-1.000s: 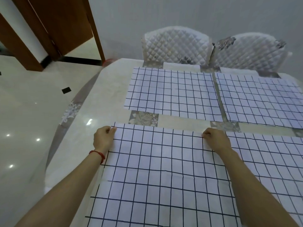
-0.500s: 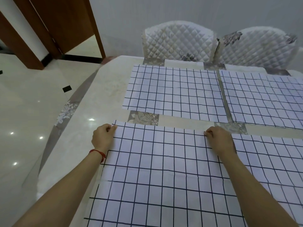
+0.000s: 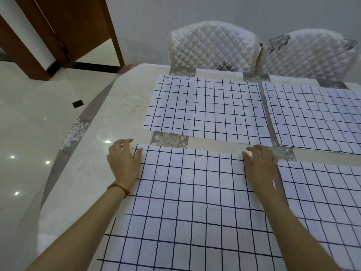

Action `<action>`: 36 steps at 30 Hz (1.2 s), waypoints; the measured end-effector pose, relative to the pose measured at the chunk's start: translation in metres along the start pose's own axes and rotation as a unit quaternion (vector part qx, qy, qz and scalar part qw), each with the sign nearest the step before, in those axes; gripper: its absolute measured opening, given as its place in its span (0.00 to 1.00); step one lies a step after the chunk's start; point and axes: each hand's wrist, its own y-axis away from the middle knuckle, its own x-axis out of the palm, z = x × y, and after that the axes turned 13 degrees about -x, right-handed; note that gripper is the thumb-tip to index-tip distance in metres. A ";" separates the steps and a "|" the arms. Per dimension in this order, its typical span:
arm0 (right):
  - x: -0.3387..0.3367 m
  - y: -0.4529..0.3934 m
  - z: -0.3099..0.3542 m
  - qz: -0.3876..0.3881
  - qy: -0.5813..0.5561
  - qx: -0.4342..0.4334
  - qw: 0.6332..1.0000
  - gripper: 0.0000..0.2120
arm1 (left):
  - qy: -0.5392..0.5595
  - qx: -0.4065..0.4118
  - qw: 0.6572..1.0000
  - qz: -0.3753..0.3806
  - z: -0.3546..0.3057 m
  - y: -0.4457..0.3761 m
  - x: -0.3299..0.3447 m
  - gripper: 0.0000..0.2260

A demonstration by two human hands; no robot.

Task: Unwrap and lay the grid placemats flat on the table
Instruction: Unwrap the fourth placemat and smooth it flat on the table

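Both the left hand (image 3: 125, 163) and right hand (image 3: 260, 165) are lying released, fingers loosely spread, pressing the far corners of the near grid placemat (image 3: 191, 208) against the table (image 3: 93, 173)

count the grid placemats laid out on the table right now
4. Far left placemat, far right placemat, near left placemat under both hands, near right placemat. More may lie outside the frame to the right.
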 end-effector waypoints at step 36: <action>0.017 0.069 0.055 0.068 0.020 0.033 0.997 0.26 | -0.202 0.262 0.933 0.143 -0.016 0.101 0.057 0.29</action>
